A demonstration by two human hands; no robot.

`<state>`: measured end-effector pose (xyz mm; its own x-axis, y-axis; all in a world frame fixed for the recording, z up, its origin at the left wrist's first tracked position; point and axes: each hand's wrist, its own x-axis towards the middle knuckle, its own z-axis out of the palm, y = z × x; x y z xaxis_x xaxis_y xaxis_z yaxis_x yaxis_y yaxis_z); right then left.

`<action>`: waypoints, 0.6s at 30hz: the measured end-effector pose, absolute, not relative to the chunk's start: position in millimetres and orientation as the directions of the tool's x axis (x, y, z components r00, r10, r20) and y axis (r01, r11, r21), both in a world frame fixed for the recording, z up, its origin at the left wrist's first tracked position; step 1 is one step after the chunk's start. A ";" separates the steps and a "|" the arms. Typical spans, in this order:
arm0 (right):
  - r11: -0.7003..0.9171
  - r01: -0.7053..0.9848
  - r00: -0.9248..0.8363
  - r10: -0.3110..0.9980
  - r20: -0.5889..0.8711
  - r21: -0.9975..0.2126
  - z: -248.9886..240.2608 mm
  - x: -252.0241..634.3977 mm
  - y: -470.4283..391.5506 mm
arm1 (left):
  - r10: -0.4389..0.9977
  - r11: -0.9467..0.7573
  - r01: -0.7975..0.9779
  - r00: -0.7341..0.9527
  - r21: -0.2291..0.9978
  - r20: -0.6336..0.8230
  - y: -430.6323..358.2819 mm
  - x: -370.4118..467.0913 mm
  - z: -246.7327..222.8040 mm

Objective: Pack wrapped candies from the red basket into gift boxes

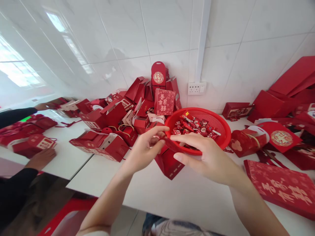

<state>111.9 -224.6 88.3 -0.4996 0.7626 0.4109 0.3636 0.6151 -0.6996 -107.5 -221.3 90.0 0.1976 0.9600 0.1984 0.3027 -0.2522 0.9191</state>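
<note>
Bright, window glare left, slight blur, stretched edges

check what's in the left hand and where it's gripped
The left hand seems to pinch a red piece above the red box; which part can't be told

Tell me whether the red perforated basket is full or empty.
Neither; partly filled. Wrapped sweets lie heaped inside the red perforated basket, with its bare mesh side showing above them at the back.

Blurred fingers point(160, 143) obscure part of a red box point(169, 164) on the bench point(162, 193); the left edge crops a co-worker's dark sleeves point(17, 186), the right edge a stack of red boxes point(290, 101).
</note>
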 end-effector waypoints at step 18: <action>0.575 0.427 -0.243 0.816 0.524 -0.698 97.4 177.3 -216.2 | 0.659 -0.148 0.442 -0.623 0.885 0.422 -230.0 -228.0 149.0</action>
<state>177.3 -216.2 97.4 -0.2434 0.8163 0.5238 0.4270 0.5751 -0.6978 -228.0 -230.0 149.0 -0.6228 0.6590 0.4218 0.4420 -0.1485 0.8846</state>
